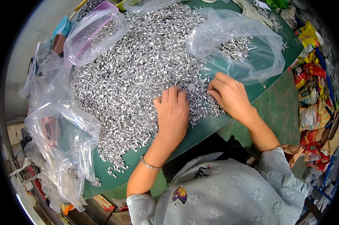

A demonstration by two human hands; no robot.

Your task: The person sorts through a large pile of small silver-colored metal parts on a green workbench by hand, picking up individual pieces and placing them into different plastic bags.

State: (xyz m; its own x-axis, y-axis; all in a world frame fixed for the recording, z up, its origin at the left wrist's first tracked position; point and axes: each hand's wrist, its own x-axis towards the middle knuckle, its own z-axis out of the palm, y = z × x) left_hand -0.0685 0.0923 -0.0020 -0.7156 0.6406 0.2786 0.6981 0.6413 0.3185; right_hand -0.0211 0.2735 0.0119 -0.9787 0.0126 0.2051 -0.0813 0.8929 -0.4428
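Heaped silver metal pieces (128,90) are being handled on the green counter (113,180).
From their middle, five o'clock is being covered by the left hand (172,114), four by the right hand (229,94); each grip is being held curled, whether pinching anything cannot be told.

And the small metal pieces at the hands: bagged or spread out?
Spread out: the metal pieces lie loose across the green table, with the left hand and right hand toward their near edge.
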